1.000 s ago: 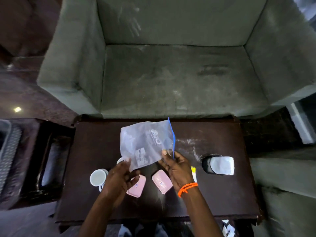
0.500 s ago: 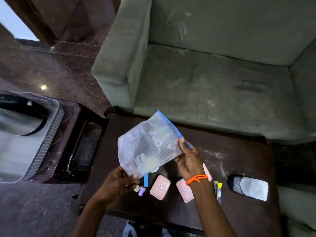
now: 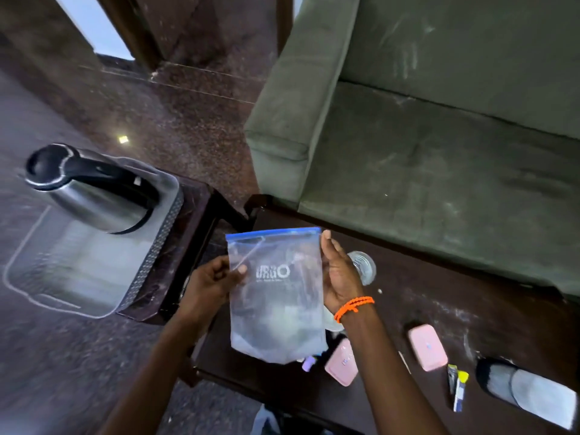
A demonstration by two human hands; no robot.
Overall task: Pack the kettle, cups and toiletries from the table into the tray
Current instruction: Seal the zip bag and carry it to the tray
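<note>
A clear zip bag [image 3: 276, 296] with a blue seal hangs upright over the left end of the dark table [image 3: 439, 312]. My left hand [image 3: 213, 284] pinches its left edge and my right hand [image 3: 340, 277] grips its right edge. A steel kettle [image 3: 94, 196] with a black handle stands in the clear tray [image 3: 150, 252] on a low stand at the left. On the table lie two pink soap boxes [image 3: 341, 362] [image 3: 427, 347], a small purple bottle [image 3: 309, 363], small sachets [image 3: 457, 387] and a glass cup [image 3: 364, 266] behind my right hand.
A green sofa [image 3: 423, 152] runs along the table's far side. A black and white bundle [image 3: 530, 390] lies at the table's right end. Dark polished floor spreads to the left, with a doorway at the top left.
The view has swung left, bringing the kettle and tray into sight. The bag has turned from tilted to upright, blue seal on top, still held by both hands.
</note>
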